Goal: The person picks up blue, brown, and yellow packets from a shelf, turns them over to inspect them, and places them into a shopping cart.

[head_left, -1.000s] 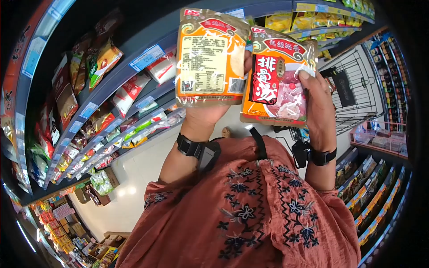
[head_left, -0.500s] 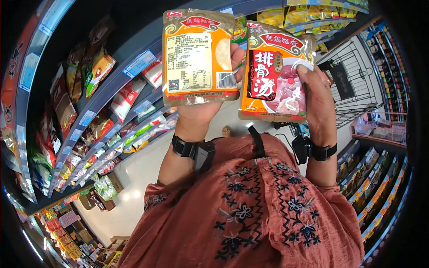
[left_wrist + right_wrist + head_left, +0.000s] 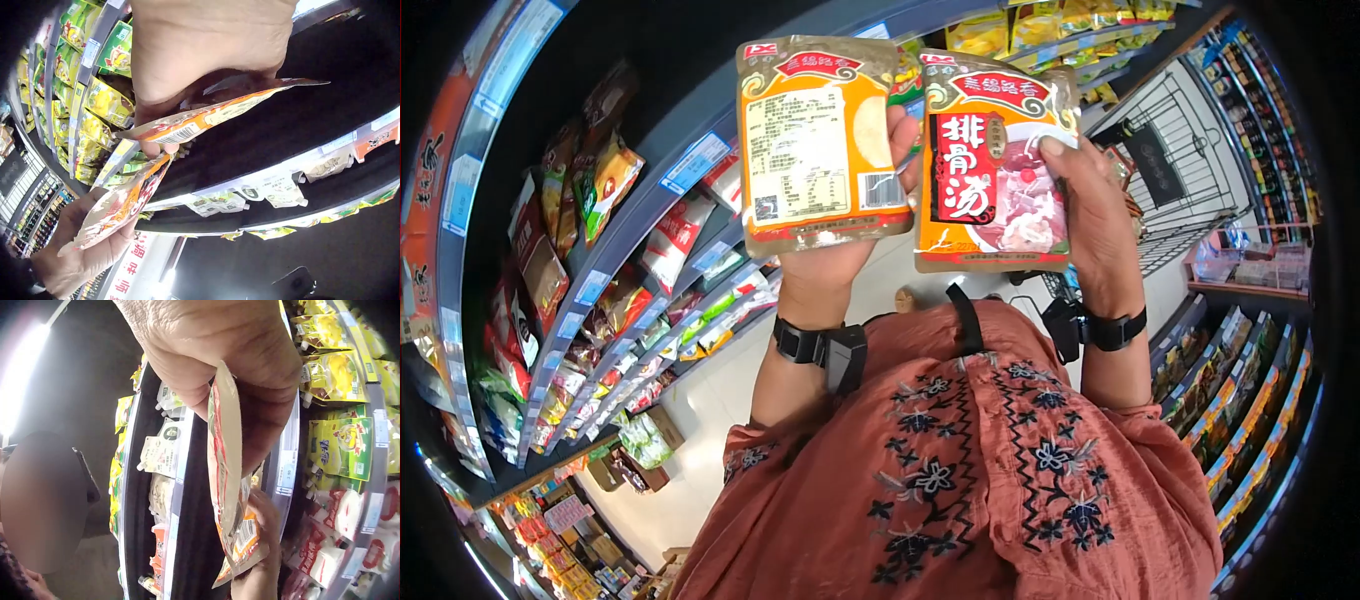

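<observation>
Two brown-and-orange seasoning packets are held up side by side in the head view. My left hand (image 3: 832, 268) holds the left packet (image 3: 810, 150) from behind, its fingers showing past the right edge. That packet faces me with its back, a pale text panel and a barcode. The right packet (image 3: 965, 235) shows its front, with a red label and a picture of meat soup. My right hand (image 3: 1105, 215) grips it by its right side, thumb on the front. From the wrist views both packets appear nearly edge-on.
Shelves of bagged goods (image 3: 672, 238) run along the left, with price tags on their edges. Yellow bags (image 3: 1040, 28) line the shelf ahead. A wire shopping cart (image 3: 1195, 150) stands at the upper right. Lower right are racks of packets (image 3: 1235, 385). Another person (image 3: 44, 500) is nearby.
Both packets have shifted left in the head view, the left one further, so the gap between them has grown. The left packet's glare has faded and its printing shows more clearly. Both grips stay.
</observation>
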{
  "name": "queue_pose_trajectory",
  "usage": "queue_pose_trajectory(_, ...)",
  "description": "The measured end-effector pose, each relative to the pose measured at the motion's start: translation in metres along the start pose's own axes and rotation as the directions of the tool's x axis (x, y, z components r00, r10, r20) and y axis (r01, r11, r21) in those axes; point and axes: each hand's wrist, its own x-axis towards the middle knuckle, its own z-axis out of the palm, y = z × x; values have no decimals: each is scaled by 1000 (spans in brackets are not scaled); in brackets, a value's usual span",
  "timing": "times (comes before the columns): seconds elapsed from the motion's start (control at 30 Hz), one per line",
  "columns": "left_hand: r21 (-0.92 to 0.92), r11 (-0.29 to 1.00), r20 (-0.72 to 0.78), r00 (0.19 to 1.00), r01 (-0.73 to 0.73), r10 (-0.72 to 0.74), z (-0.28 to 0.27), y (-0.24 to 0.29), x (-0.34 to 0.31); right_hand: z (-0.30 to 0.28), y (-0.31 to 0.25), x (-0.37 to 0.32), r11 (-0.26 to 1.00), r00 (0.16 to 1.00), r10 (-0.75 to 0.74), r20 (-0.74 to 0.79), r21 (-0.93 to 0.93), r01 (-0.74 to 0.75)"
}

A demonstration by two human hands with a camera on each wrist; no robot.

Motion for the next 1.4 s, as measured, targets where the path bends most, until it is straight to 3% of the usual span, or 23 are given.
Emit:
queue_pose_trajectory(0.23, -69, 997, 8, 999, 32, -32, 6, 0, -5, -1, -1, 0, 997, 998, 58, 9, 56, -58)
queue_pose_trajectory(0.37, 69, 996, -179, 982, -55, 66, 6, -7, -6, -1, -2, 0, 996, 997, 68, 37, 61, -70)
queue_pose_trajectory(0.47, 184, 982, -149, 987, -37, 65, 7, -9, -11, -3, 0, 0, 993, 995, 98, 12, 68, -98)
queue_pose_trajectory(0.5, 164, 982, -49, 993, -95, 104, -13, -6, -17, -3, 1, 0, 993, 995, 96, 15, 71, -97)
queue_pose_trajectory(0.6, 44, 999, -44, 999, -29, 31, -32, -4, -26, -5, 2, 1, 992, 995, 96, 42, 74, -99)
queue_pose_trajectory(0.77, 388, 913, -37, 988, -126, 152, -28, -18, -24, -3, -7, -4, 994, 993, 100, 58, 39, -102)
queue_pose_trajectory(0.87, 403, 909, -129, 976, -108, 173, -27, -24, -20, -2, -12, -5, 995, 994, 93, 54, 38, -95)
queue_pose_trajectory(0.93, 501, 863, -66, 991, -67, 116, -19, -30, -17, -6, -13, -4, 997, 995, 74, 68, -33, -71)
queue_pose_trajectory(1.03, 721, 686, 84, 995, -99, 55, -6, -49, -5, -11, -20, -5, 992, 989, 3, 151, -122, 16)
queue_pose_trajectory(1.13, 669, 733, -74, 993, 122, -97, 7, -68, 0, -7, -33, -8, 976, 953, -15, 302, -201, 80)
queue_pose_trajectory(1.2, 632, 772, -125, 992, 69, 14, -1, -85, 9, -9, -36, -6, 956, 935, -10, 354, -270, 113)
queue_pose_trajectory(1.3, 374, 926, -38, 998, 61, -51, -16, -92, 20, -15, -40, -3, 968, 937, 11, 349, -239, 78)
queue_pose_trajectory(1.4, 210, 970, -92, 990, 124, -107, -20, -99, 28, -22, -50, -4, 963, 937, 66, 342, -268, 30)
